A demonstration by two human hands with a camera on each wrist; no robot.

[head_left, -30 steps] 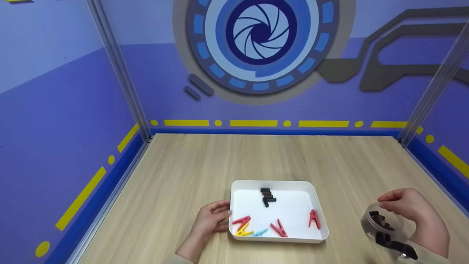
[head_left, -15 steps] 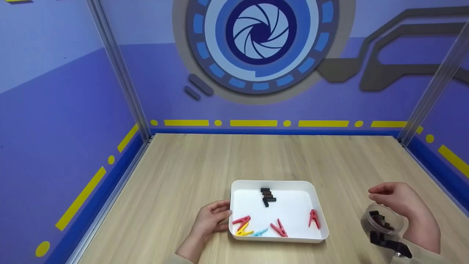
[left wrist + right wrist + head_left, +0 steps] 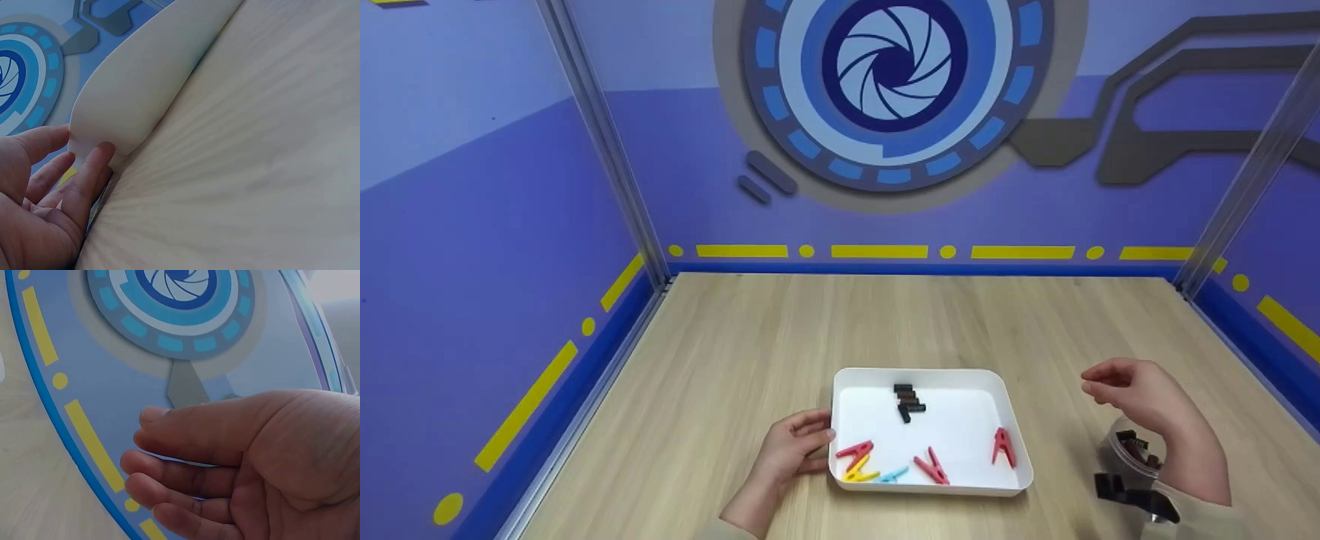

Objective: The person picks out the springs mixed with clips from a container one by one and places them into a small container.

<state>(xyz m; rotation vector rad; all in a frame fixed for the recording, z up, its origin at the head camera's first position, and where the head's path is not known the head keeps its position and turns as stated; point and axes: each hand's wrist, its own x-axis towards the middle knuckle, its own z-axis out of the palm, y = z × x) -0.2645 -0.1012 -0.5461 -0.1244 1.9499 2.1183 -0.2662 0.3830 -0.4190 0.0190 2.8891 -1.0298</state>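
Note:
A white tray (image 3: 937, 491) stands on the table with several small dark rectangular blocks (image 3: 909, 402) at its far side. Along its near part lie clothespins: a yellow one (image 3: 858, 472), a light blue one (image 3: 892, 475) and red ones, such as the red clothespin (image 3: 1003, 448) at the right. My left hand (image 3: 791, 446) touches the tray's left wall, thumb at the rim and fingers against the outside. In the air between tray and cup is my right hand (image 3: 1140, 394), thumb close to the index finger, other fingers loosely bent (image 3: 185, 478); nothing shows between them.
A clear round cup (image 3: 1117, 450) holding dark small blocks stands right of the tray, partly hidden by my right forearm. A black wrist-camera mount (image 3: 1136, 499) sits by the right sleeve. Blue-purple panels (image 3: 510, 300) wall the table on the left, back and right.
My right hand has risen from the cup's rim and moved left and farther from me, toward the tray. The left hand, the tray and its contents stay put.

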